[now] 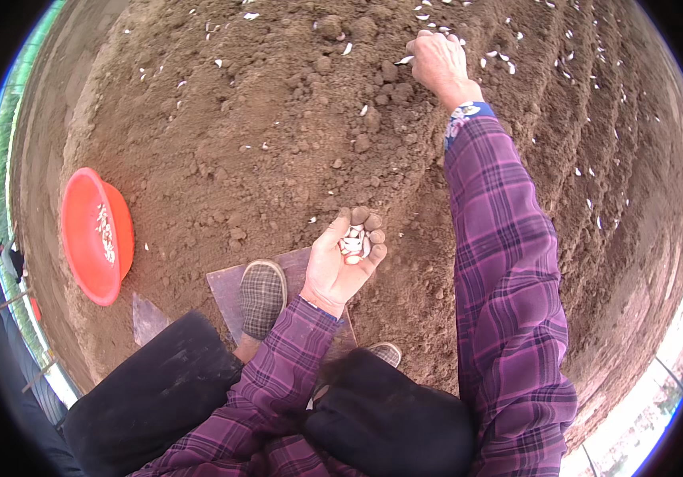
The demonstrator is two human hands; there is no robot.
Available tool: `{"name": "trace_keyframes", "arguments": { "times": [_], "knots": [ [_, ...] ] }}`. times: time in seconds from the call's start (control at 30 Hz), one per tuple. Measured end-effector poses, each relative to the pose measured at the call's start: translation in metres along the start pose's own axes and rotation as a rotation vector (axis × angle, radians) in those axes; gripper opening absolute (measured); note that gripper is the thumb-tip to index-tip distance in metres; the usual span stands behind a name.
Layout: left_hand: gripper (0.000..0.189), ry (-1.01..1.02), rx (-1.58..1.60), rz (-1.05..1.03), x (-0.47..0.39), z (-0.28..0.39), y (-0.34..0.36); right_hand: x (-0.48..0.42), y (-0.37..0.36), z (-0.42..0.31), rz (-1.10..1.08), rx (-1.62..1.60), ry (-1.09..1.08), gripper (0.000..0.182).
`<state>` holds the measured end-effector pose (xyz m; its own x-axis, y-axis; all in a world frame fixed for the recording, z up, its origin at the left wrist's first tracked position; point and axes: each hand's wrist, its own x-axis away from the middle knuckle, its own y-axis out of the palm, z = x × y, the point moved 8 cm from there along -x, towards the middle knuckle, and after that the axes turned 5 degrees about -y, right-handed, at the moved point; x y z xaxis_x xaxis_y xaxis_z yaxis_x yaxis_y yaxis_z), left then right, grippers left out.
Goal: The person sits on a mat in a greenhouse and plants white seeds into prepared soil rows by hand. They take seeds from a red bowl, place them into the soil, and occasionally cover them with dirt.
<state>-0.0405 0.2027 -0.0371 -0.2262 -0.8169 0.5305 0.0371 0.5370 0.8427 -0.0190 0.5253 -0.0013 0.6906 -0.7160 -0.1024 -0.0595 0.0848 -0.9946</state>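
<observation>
My left hand (341, 259) is cupped palm up above a board, holding several garlic cloves (353, 243) with pale and pinkish skins. My right arm reaches out to the far soil, where my right hand (440, 62) is knuckles up with its fingers bent down. A white clove (404, 60) shows at its thumb side; whether the fingers pinch it cannot be told. More cloves (505, 59) lie scattered on the brown soil (293, 179) around this hand and along the shallow furrows on the right.
An orange-red plastic basin (82, 238) with cloves inside stands tilted on the soil at the left. A flat board (228, 292) lies under my checked shoe (262, 295). Beside it is a smaller flat piece (148, 319). A person (13, 259) is at the far left edge.
</observation>
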Motion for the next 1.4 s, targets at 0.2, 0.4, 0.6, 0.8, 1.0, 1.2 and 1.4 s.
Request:
{"name": "trace_keyframes", "arguments": {
  "times": [0.2, 0.4, 0.6, 0.8, 1.0, 1.2, 1.4],
  "knots": [
    [0.023, 0.132, 0.032, -0.023, 0.021, 0.038, 0.002, -0.004, 0.022, 0.002, -0.038, -0.116, 0.111, 0.016],
    [0.025, 0.274, 0.104, -0.106, 0.041, 0.091, -0.010, 0.033, -0.003, -0.013, -0.052, -0.777, 0.189, 0.018],
    [0.026, 0.273, 0.117, -0.128, 0.039, 0.092, -0.010, 0.057, -0.001, -0.062, -0.083, -0.673, -0.025, 0.005],
    [0.027, 0.249, 0.109, -0.114, 0.039, 0.080, -0.008, 0.063, 0.012, -0.087, 0.100, -0.361, -0.072, 0.008],
    [0.027, 0.217, 0.108, -0.100, 0.029, 0.068, -0.008, 0.062, 0.027, -0.084, 0.004, -0.288, 0.088, 0.008],
    [0.026, 0.185, 0.069, -0.136, 0.030, 0.060, 0.002, 0.064, 0.018, -0.071, -0.005, -0.403, 0.087, 0.017],
    [0.026, 0.201, 0.116, -0.076, 0.036, 0.064, -0.016, 0.059, -0.021, 0.017, 0.271, -0.324, 0.334, 0.015]
  ]
}}
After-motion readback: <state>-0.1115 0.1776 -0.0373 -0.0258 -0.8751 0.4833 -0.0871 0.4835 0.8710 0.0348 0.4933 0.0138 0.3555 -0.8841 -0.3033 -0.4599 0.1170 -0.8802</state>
